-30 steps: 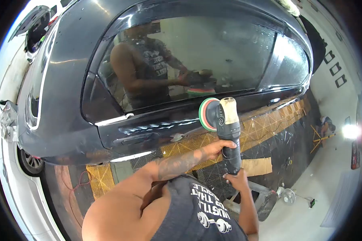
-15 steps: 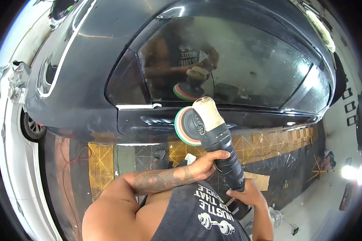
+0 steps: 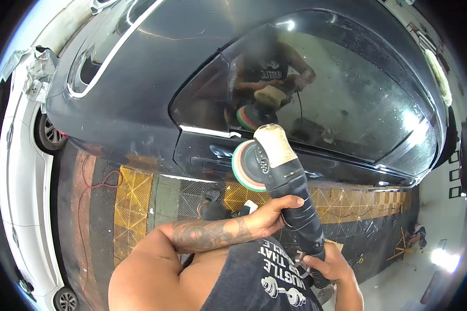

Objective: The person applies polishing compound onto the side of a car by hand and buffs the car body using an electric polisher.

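A black polishing machine (image 3: 290,186) with a beige cover over its head slants across the middle of the view. Its round pad (image 3: 239,167), edged in green, white and red, faces the dark car door (image 3: 197,150); whether they touch is unclear. My left hand (image 3: 273,215), on the tattooed arm, is wrapped round the machine's body just below the head. Farther down, my right hand (image 3: 331,263) grips the rear end of the handle. Above the machine, the side window (image 3: 337,93) reflects the person and the tool. White tape (image 3: 207,131) runs along the window's lower edge.
A white car (image 3: 28,197) stands at the far left. Black and yellow floor tiles (image 3: 132,207) lie below the dark car, with a red cord (image 3: 101,185) on them. A bright lamp (image 3: 444,259) and a yellow stand (image 3: 402,251) are at the right.
The view has shifted toward the car's rear, at the left. The machine has tilted further, its head to the upper left, and both hands have kept hold of it.
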A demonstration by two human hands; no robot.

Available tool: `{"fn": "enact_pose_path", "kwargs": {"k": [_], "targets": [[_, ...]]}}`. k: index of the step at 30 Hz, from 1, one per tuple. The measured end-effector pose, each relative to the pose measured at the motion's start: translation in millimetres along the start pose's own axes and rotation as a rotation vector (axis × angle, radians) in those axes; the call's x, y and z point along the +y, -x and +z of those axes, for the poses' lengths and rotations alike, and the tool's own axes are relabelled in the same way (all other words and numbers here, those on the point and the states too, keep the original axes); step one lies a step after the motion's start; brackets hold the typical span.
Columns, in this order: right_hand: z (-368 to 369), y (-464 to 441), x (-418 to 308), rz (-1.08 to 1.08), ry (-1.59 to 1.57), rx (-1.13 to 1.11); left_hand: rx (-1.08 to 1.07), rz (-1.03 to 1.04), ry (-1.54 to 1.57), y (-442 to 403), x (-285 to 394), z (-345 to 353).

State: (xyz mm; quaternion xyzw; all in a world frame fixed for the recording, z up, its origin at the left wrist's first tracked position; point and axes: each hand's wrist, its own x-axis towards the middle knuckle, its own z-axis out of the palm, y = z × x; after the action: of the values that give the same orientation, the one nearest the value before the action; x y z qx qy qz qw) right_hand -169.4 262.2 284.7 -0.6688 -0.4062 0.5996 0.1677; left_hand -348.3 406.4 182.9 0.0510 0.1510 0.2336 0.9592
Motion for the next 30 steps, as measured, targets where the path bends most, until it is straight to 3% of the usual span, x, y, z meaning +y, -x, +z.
{"fn": "enact_pose_path", "kwargs": {"k": [4, 9, 16, 18, 21, 24, 25, 26, 30], "targets": [[7, -12, -27, -0.097, 0.108, -0.034, 0.03, 0.089, 0.014, 17, 13, -7], [10, -15, -36, 0.043, 0.066, -0.074, 0.025, 0.062, 0.019, 24, 23, -4], [10, -1, -23, 0.071, 0.061, -0.011, -0.018, 0.006, 0.02, 18, 19, 3], [14, -6, -24, -0.127, 0.16, 0.025, 0.008, 0.001, 0.008, 22, 22, 0], [18, -13, -10, -0.185, 0.123, 0.031, -0.006, -0.019, -0.005, 23, 20, -7], [16, -6, -10, -0.158, 0.201, 0.039, -0.041, -0.043, -0.027, 17, 18, -4], [13, 0, -12, -0.013, 0.173, 0.014, -0.054, -0.059, -0.041, 12, 14, -5], [14, 6, -12, -0.011, 0.166, 0.023, -0.064, -0.068, -0.055, 8, 11, -4], [10, 23, 4, 0.095, -0.121, 0.176, -0.137, -0.142, -0.058, -31, -18, 0]]}}
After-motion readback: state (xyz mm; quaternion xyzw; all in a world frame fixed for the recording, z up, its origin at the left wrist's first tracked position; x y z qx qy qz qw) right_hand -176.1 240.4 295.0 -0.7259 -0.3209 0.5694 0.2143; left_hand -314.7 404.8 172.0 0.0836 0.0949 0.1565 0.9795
